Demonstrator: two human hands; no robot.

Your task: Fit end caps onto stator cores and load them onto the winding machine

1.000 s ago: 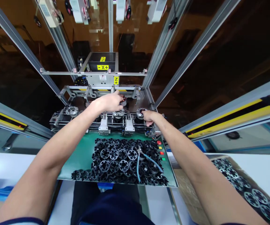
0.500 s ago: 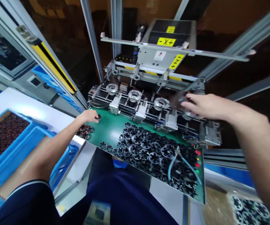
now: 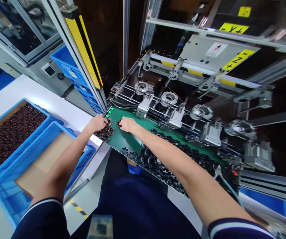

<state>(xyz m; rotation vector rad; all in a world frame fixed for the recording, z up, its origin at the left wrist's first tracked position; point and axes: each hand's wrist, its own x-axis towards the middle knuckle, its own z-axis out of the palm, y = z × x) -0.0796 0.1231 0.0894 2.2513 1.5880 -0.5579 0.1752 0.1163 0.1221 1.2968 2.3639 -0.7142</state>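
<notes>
At the left end of the green work surface (image 3: pixel 124 138), my left hand (image 3: pixel 98 122) has its fingers closed on a small black ring part with reddish-brown spots (image 3: pixel 108 122). Just in front of it sits a cluster of similar ring parts (image 3: pixel 104 134), some partly hidden. My right hand (image 3: pixel 129 125) pinches another small black-and-red ring (image 3: pixel 119 123) a short way to the right. Beyond both hands runs a fixture machine with a row of round metal holders (image 3: pixel 169 99). Dark plastic rings (image 3: pixel 155 162) are piled under my right forearm.
Pliers with light-blue handles (image 3: pixel 228 186) lie on the pile at right. To the left stand a blue bin (image 3: pixel 48 117) of dark red parts and another blue bin (image 3: pixel 1 186) with cardboard in it. A yellow-black sensor post (image 3: pixel 84 49) rises beside the machine's left end.
My right hand has come away from the machine's right-hand holder and over to the left end of the surface. My left hand has moved onto the ring cluster. The view has shifted left.
</notes>
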